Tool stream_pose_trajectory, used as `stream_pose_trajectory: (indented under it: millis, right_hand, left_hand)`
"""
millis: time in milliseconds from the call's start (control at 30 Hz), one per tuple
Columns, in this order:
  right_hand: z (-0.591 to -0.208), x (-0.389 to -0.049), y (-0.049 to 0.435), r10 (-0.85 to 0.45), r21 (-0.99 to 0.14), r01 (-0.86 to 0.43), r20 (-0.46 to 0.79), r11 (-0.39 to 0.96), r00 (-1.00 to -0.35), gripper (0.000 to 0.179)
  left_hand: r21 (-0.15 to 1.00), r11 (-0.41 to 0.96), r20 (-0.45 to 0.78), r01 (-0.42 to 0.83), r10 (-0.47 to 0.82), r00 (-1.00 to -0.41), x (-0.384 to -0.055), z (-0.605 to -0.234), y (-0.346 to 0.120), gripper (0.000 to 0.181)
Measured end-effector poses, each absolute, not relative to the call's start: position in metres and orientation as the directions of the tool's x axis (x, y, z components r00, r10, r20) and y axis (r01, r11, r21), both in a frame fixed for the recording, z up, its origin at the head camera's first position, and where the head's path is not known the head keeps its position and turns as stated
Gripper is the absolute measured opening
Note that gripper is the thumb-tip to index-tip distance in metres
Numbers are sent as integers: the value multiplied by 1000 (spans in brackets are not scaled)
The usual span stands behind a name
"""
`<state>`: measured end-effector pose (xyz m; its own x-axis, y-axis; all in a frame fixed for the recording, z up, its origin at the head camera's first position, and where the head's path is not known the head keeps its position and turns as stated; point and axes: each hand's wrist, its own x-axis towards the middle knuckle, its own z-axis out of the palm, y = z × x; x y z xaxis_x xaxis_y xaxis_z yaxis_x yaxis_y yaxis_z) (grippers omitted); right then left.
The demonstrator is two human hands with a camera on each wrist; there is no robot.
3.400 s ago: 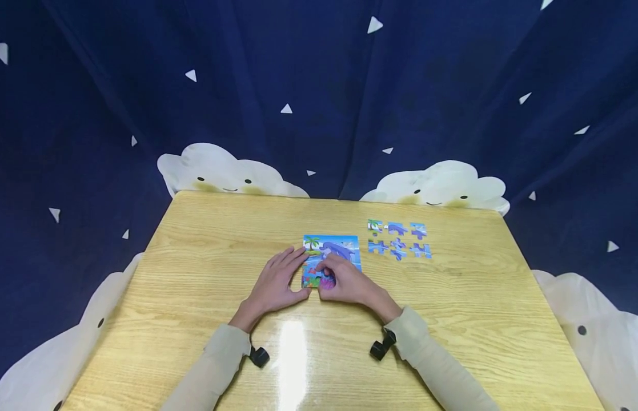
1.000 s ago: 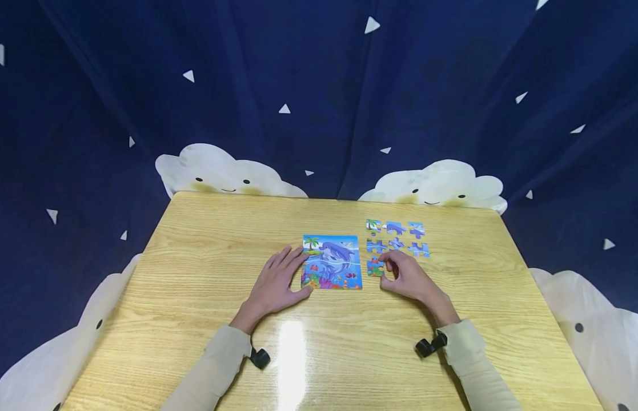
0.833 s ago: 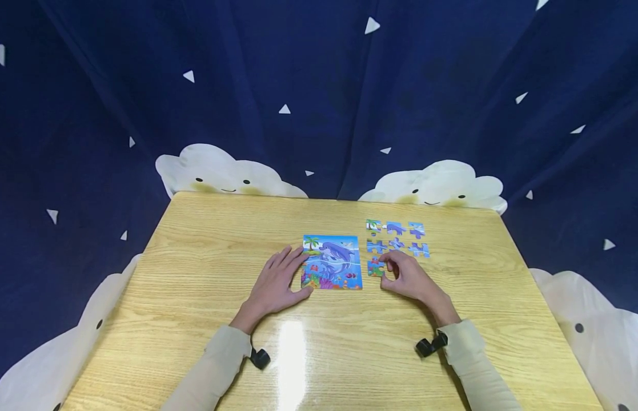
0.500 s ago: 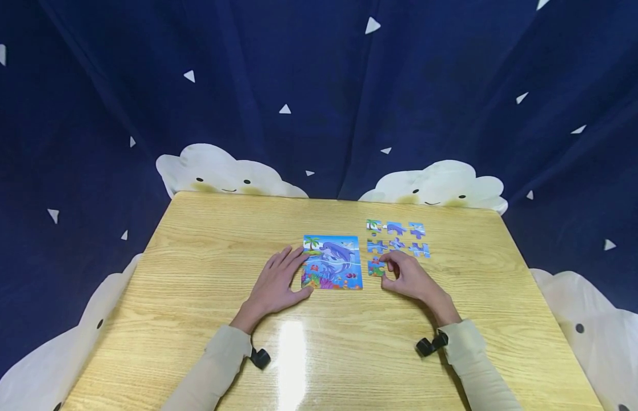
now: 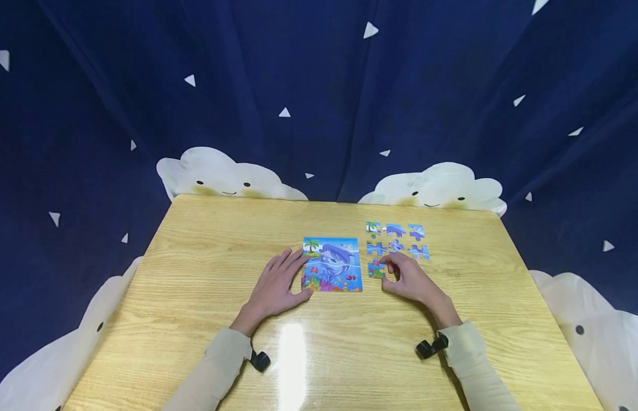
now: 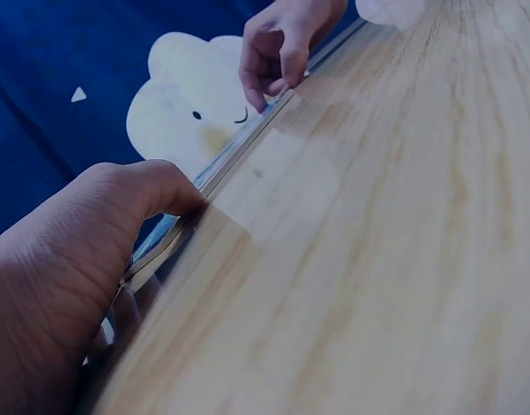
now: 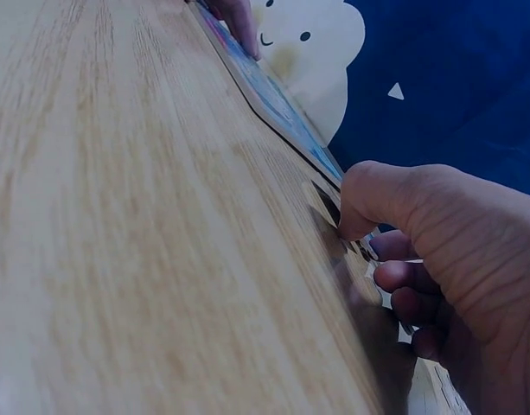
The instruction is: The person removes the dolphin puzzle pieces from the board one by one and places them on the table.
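A square dolphin picture puzzle lies flat on the table, its whole surface filled in. My left hand rests at its left side, fingers extended, with fingertips on the left edge and the thumb at the lower left corner. To the right, my right hand pinches a crab-and-coral puzzle piece at its right end between thumb and index finger; the piece lies on the table. In the right wrist view the thumb is down at table level, and the other fingers are curled beneath the palm.
Two rows of loose puzzle pieces lie beyond the right hand, among them a palm-tree piece, a dolphin piece and a blue piece. The wooden table ends at a dark blue curtain with white cloud shapes.
The right hand has moved right from the puzzle to the loose pieces, where the crab piece now lies below the two rows. Over the last second both hands have stayed nearly still.
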<state>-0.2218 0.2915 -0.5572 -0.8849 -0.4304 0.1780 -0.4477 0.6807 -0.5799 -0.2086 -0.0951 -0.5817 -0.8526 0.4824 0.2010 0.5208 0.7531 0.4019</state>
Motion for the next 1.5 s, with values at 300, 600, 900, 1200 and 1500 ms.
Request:
stream_pose_trajectory:
  millis: [300, 600, 900, 1200, 1500]
  right_hand:
    - [-557, -219, 292, -414, -604, -409, 141, 684, -899, 36]
    - [-553, -217, 291, -419, -604, -408, 131, 685, -898, 40]
    - [-551, -212, 284, -413, -595, -454, 215, 663, -885, 38]
    - [-547, -204, 241, -491, -560, -517, 212, 648, -845, 31]
    - [-544, -199, 200, -573, -462, -576, 165, 674, -802, 40]
  left_hand:
    - [400, 758, 192, 515, 480, -856, -207, -582, -95, 87]
    - [389, 760, 201, 521, 481, -853, -206, -583, -94, 87]
    - [381, 765, 194, 520, 483, -854, -207, -586, -94, 87]
    - [392, 764, 188, 513, 479, -857, -207, -582, -95, 87]
    - [388, 767, 185, 511, 479, -858, -208, -585, -95, 87]
